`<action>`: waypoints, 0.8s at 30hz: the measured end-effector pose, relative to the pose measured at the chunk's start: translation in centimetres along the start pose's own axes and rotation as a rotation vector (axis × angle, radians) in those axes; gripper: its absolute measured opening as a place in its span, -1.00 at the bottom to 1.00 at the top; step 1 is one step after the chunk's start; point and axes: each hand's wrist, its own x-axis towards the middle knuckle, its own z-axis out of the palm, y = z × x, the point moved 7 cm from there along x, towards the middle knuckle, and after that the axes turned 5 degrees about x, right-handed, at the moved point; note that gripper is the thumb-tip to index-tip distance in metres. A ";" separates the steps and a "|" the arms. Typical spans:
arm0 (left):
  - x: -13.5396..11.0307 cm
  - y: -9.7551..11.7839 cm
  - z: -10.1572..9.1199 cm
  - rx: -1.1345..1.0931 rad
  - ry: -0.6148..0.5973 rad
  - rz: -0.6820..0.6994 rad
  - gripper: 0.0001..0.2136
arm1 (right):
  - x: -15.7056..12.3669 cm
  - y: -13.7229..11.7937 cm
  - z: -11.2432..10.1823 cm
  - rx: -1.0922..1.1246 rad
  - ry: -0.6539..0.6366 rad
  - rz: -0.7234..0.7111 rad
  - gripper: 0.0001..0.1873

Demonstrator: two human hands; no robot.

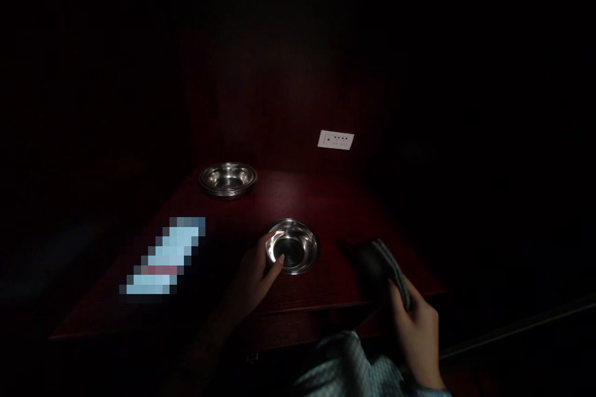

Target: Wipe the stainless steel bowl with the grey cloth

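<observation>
A shiny steel bowl (305,242) rests on the dark red table, close to its front edge. My left hand (258,273) grips the bowl's left rim, the thumb over the inner side and the fingers around the outside. To the right of the bowl, my right hand (416,322) is closed on a folded, checked cloth (384,260). The cloth is apart from the bowl, and its lower part fades into shadow. Farther back on the left stands a stack of similar steel bowls (228,181).
A blurred-out bright phone-like screen (165,257) lies on the left of the table (288,189). A white socket plate (336,140) is set in the dark red wall behind. Checked fabric (344,366) shows at the bottom. The surroundings are very dark.
</observation>
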 end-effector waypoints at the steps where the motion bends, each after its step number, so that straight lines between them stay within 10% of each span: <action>1: 0.0 0.0 0.0 0.004 0.000 0.004 -0.56 | 0.5 -0.4 0.1 0.052 0.043 0.059 -0.46; 11: 0.0 0.2 0.0 0.032 -0.001 0.005 -0.55 | 1.1 -9.4 11.0 0.278 -0.464 -0.262 -0.57; 17: 0.0 0.3 -0.1 0.039 0.011 0.006 -0.55 | 0.5 -9.1 11.1 0.252 -0.541 -0.234 -0.57; 24: 0.0 0.5 -0.1 -0.015 -0.015 -0.012 -0.53 | 2.9 -8.1 9.7 0.200 -0.289 -0.068 -0.56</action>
